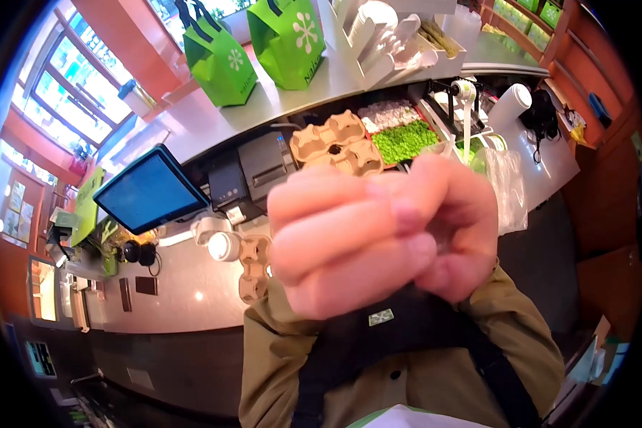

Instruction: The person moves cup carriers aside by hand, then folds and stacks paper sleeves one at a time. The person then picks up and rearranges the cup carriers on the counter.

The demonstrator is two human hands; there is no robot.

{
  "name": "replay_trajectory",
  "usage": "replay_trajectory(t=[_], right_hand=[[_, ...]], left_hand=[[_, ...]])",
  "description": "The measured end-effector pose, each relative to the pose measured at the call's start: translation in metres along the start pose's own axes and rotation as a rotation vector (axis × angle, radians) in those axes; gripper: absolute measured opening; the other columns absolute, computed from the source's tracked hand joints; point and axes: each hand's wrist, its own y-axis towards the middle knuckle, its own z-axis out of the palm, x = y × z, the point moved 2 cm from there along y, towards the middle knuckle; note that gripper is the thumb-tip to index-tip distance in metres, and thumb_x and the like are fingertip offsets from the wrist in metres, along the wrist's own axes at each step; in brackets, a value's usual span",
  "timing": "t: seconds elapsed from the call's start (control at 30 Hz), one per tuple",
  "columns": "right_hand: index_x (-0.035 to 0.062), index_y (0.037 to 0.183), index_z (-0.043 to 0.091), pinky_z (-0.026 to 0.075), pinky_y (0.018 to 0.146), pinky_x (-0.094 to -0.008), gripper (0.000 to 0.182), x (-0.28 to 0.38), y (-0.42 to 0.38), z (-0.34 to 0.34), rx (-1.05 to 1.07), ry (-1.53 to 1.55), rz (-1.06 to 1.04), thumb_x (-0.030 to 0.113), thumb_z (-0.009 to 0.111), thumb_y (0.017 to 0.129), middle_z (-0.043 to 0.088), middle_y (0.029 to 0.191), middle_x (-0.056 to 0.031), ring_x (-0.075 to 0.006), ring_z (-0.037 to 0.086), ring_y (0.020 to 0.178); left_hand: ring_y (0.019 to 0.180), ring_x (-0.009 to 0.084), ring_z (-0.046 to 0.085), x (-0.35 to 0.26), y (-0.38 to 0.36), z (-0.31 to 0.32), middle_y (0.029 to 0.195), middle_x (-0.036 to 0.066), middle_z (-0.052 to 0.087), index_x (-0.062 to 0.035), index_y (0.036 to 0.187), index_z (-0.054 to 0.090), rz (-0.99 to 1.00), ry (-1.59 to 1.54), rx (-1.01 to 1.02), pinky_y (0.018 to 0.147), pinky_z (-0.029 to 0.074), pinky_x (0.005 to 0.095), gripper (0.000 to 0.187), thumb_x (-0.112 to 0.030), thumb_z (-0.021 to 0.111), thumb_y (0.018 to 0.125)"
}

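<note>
Screen: dark blue, tilted back on the bench (192, 307); a sleeve passing low could snag the cable near its base.
Green bags (228, 71): upright on the ledge beyond; a forward reach might tip one.
Lidded cup (223, 246): upright, at the left edge of the lower carrier (253, 267); whether it is seated there cannot be told. If unseated, a nudge to the cardboard could knock it over.
Left hand (335, 246): raised close to the view, fingers curled in closed, meeting the other; whether anything is inside cannot be told. Something small could slip out if the curl loosens.
Upper carrier (328, 139): beyond the hands, by the packet tray; lowered knuckles could shove it into the packets.
Green packets (406, 143): heaped high; a brush could spill some.
Right hand (464, 228): fingers bent inward, tips against the left; its grip is hidden too. Uneven pulling could jerk the hands apart.
Clear plastic (505, 189): draped over the edge; the right sleeve might drag it down.
</note>
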Motion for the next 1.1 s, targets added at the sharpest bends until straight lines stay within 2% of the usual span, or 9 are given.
replay_trajectory(t=[0.13, 0.2, 0.27, 0.43, 0.6, 0.67, 0.7, 0.83, 1.1], right_hand=[[-0.0031, 0.100, 0.054, 0.038, 0.066, -0.0247, 0.037, -0.015, -0.003, -0.030, -0.085, -0.090, 0.085, 0.033, 0.054, 0.090, 0.049, 0.070, -0.0016, -0.0107, 0.046, 0.068], [-0.0026, 0.101, 0.060, 0.044, 0.069, -0.0219, 0.019, -0.038, -0.015, -0.061, -0.105, 0.005, 0.064, 0.011, 0.049, 0.092, 0.053, 0.075, 0.0010, -0.0054, 0.050, 0.072], [-0.0030, 0.100, 0.060, 0.043, 0.069, -0.0214, 0.019, -0.060, -0.031, -0.084, -0.242, -0.049, 0.162, 0.010, 0.047, 0.093, 0.051, 0.073, 0.0009, -0.0061, 0.048, 0.070], [0.0014, 0.100, 0.060, 0.041, 0.066, -0.0213, 0.019, -0.155, -0.080, -0.146, -0.488, -0.332, 0.566, 0.014, 0.047, 0.095, 0.051, 0.072, 0.0023, -0.0072, 0.048, 0.069], [0.0050, 0.097, 0.063, 0.042, 0.064, -0.0219, 0.016, -0.258, -0.129, -0.171, -0.490, -0.528, 0.720, 0.018, 0.056, 0.092, 0.057, 0.077, 0.0012, -0.0063, 0.052, 0.074], [0.0036, 0.095, 0.063, 0.043, 0.062, -0.0240, 0.018, -0.295, -0.145, -0.175, -0.429, -0.813, 0.567, 0.020, 0.057, 0.091, 0.057, 0.077, -0.0009, -0.0094, 0.053, 0.073], [0.0031, 0.093, 0.063, 0.045, 0.066, -0.0316, 0.020, -0.299, -0.145, -0.170, -0.395, -0.934, 0.577, 0.021, 0.056, 0.089, 0.060, 0.081, -0.0052, -0.0181, 0.058, 0.075], [0.0052, 0.088, 0.062, 0.041, 0.082, -0.0423, 0.023, -0.301, -0.145, -0.149, -0.204, -1.389, 0.699, 0.025, 0.050, 0.087, 0.063, 0.091, -0.0088, -0.0292, 0.058, 0.091], [0.0059, 0.088, 0.062, 0.041, 0.082, -0.0412, 0.022, -0.304, -0.149, -0.146, -0.228, -1.474, 0.576, 0.024, 0.050, 0.088, 0.063, 0.090, -0.0082, -0.0278, 0.058, 0.090]], left_hand=[[0.072, 0.0176, 0.056, 0.004, -0.011, -0.046, 0.088, 0.009, 0.061, -0.0030, 0.091, 0.060, -0.261, 0.041, 0.346, 0.064, 0.045, 0.0266, 0.017, -0.002, 0.067, 0.076], [0.076, 0.0177, 0.055, 0.004, -0.030, -0.067, 0.088, 0.011, 0.057, 0.0007, 0.094, 0.058, -0.476, 0.103, 0.409, 0.071, 0.046, 0.0264, 0.010, -0.002, 0.061, 0.085], [0.073, 0.0191, 0.059, 0.008, -0.057, -0.089, 0.083, 0.010, 0.063, 0.0006, 0.091, 0.064, -0.559, 0.168, 0.338, 0.066, 0.047, 0.0271, 0.019, 0.006, 0.071, 0.074], [0.074, 0.0162, 0.058, 0.002, -0.106, -0.123, 0.084, 0.007, 0.064, -0.0010, 0.089, 0.063, -0.860, 0.251, 0.348, 0.070, 0.046, 0.0261, 0.016, 0.009, 0.066, 0.076], [0.074, 0.0172, 0.058, -0.003, -0.102, -0.123, 0.082, 0.007, 0.063, -0.0012, 0.089, 0.063, -0.903, 0.236, 0.334, 0.071, 0.046, 0.0273, 0.016, 0.007, 0.068, 0.076], [0.074, 0.0177, 0.058, -0.003, -0.093, -0.119, 0.082, 0.007, 0.063, -0.0014, 0.089, 0.063, -0.865, 0.207, 0.329, 0.071, 0.046, 0.0278, 0.016, 0.007, 0.069, 0.076], [0.074, 0.0181, 0.058, -0.002, -0.090, -0.117, 0.081, 0.008, 0.063, -0.0015, 0.089, 0.064, -0.830, 0.194, 0.339, 0.070, 0.046, 0.0282, 0.017, 0.006, 0.069, 0.075], [0.072, 0.0159, 0.057, -0.003, -0.084, -0.114, 0.083, 0.007, 0.062, -0.0004, 0.091, 0.063, -0.780, 0.177, 0.400, 0.067, 0.045, 0.0269, 0.017, 0.006, 0.068, 0.077], [0.070, 0.0096, 0.055, -0.012, -0.078, -0.103, 0.088, 0.008, 0.057, 0.0025, 0.094, 0.058, -1.132, -0.083, 0.157, 0.061, 0.045, 0.0212, 0.005, 0.004, 0.059, 0.088]])
